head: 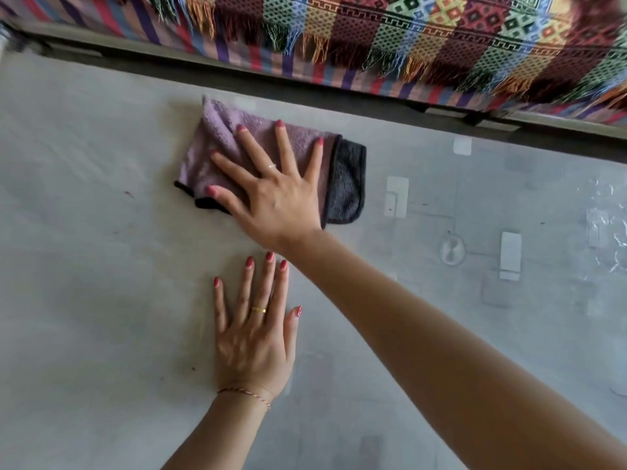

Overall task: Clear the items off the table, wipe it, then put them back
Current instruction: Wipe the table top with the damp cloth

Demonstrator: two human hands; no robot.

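A folded cloth (220, 144), purple with a dark grey end at the right, lies on the pale grey table (84, 249) near its far edge. My right hand (271, 188) presses flat on the cloth with fingers spread and straight. My left hand (254, 334) rests flat on the bare tabletop just below it, fingers straight, holding nothing. The two hands lie close together, the left fingertips almost at the right wrist.
A bed or sofa with a bright patterned, fringed blanket (407, 39) runs along the far side of the table. Small white stickers (509, 254) and a crinkled clear film (604, 228) sit on the table's right part.
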